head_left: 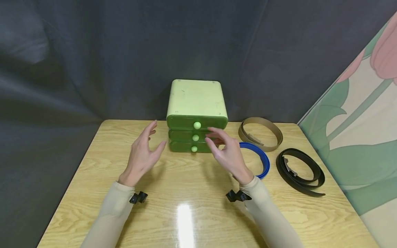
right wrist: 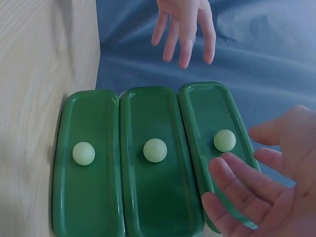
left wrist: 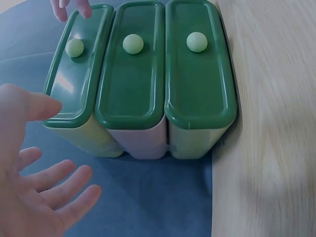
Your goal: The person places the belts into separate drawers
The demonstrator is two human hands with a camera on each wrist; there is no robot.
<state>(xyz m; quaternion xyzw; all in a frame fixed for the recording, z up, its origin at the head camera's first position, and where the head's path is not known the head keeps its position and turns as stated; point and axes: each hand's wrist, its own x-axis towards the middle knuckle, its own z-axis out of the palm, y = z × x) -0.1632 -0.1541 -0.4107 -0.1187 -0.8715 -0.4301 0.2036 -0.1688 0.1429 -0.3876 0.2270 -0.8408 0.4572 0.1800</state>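
A small cabinet with a pale green top (head_left: 196, 98) stands at the back of the wooden table. Its three dark green drawers are stacked and closed, each with a round pale knob. My left hand (head_left: 142, 153) is raised in front of the cabinet's left side, thumb and fingers spread apart, holding nothing. On the other side, my right hand (head_left: 227, 151) hovers before the right end of the drawers, fingers gently bent and empty. In the right wrist view its fingers (right wrist: 237, 192) overlap the top drawer (right wrist: 200, 111), close to that drawer's knob (right wrist: 224, 140).
Right of the cabinet lie a coiled tan belt (head_left: 277, 131), a blue belt (head_left: 266, 163) partly hidden by my right hand, and a coiled black belt (head_left: 283, 172) with a metal buckle. A dark curtain (head_left: 133, 62) hangs behind the table (head_left: 161, 213); a floral cloth (head_left: 366, 137) borders the right.
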